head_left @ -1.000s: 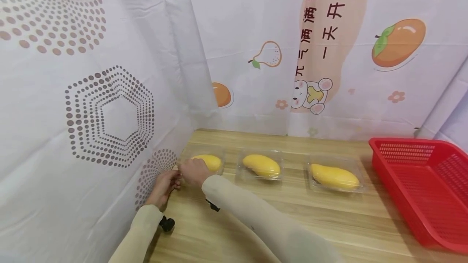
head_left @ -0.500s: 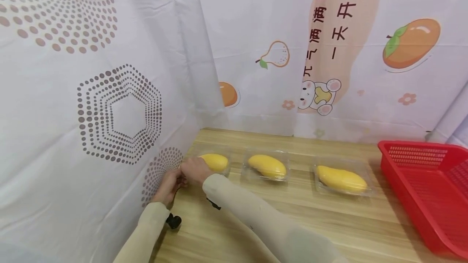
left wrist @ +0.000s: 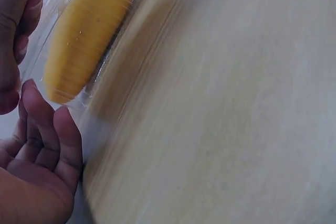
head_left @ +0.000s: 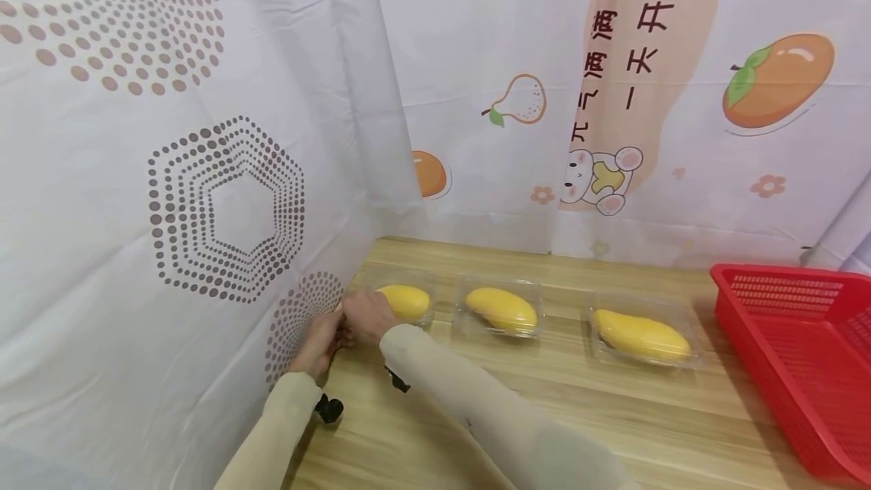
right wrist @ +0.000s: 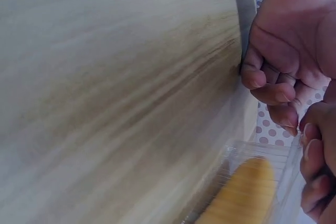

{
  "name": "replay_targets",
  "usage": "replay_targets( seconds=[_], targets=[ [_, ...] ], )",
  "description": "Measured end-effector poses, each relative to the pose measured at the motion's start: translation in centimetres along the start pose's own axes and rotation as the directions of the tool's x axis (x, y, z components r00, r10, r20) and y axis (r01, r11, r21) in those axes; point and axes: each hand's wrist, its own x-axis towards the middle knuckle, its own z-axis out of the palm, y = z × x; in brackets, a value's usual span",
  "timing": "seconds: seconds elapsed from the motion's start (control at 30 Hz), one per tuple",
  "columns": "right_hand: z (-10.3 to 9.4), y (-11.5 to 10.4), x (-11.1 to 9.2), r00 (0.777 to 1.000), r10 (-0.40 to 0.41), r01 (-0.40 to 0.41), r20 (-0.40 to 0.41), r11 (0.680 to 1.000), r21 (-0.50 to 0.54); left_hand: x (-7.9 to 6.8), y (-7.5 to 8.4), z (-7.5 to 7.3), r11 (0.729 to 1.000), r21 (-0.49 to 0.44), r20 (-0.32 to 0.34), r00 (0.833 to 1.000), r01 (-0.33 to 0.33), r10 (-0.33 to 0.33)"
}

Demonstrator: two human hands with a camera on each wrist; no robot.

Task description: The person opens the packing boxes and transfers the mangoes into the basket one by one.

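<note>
In the head view, a clear plastic box (head_left: 422, 278) with a yellow mango (head_left: 406, 302) inside stands at the table's left end. My right hand (head_left: 370, 316) grips its left edge with curled fingers, covering that corner. Just beside it, my left hand (head_left: 321, 346) has bent fingers at the same corner, next to the curtain. The left wrist view shows the left fingertips (left wrist: 30, 90) meeting the box end; the left thumb is hidden. From the right wrist view, the two hands nearly touch at the box rim (right wrist: 294, 153).
Two more clear boxes hold yellow mangoes (head_left: 502, 310) (head_left: 642, 336) in a row to the right. A red plastic basket (head_left: 762, 346) stands at the far right. White printed curtains (head_left: 469, 195) hang behind and on the left of the wooden table (head_left: 517, 399).
The head view has turned slightly left, so the scene slides right in it. My left hand has come closer to my right hand at the box corner. The boxes stay in place.
</note>
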Motion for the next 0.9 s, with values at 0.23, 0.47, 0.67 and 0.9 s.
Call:
replay_targets(
  seconds=[0.23, 0.47, 0.67, 0.9],
  targets=[
    [0.1, -0.3, 0.1, 0.999, 0.024, -0.024, -0.026, 1.0, -0.004, -0.3, 0.9, -0.3, 0.999, 0.021, -0.01, 0.999, 0.032, -0.032],
    [0.5, -0.3, -0.3, 0.997, 0.025, -0.028, -0.07, 0.998, -0.049, -0.3, 0.9, -0.1, 0.999, 0.01, -0.012, 0.999, 0.049, -0.049],
    [1.3, 0.0, -1.3, 0.994, 0.034, -0.044, -0.104, 0.994, -0.098, -0.3, 0.4, 0.5, 0.998, 0.0, 0.003, 0.998, 0.061, -0.061],
    [1.4, -0.2, -1.4, 0.99, 0.025, -0.039, -0.137, 0.994, -0.102, -0.3, 0.4, 0.5, 0.997, -0.015, -0.031, 0.997, 0.075, -0.075]
  ],
)
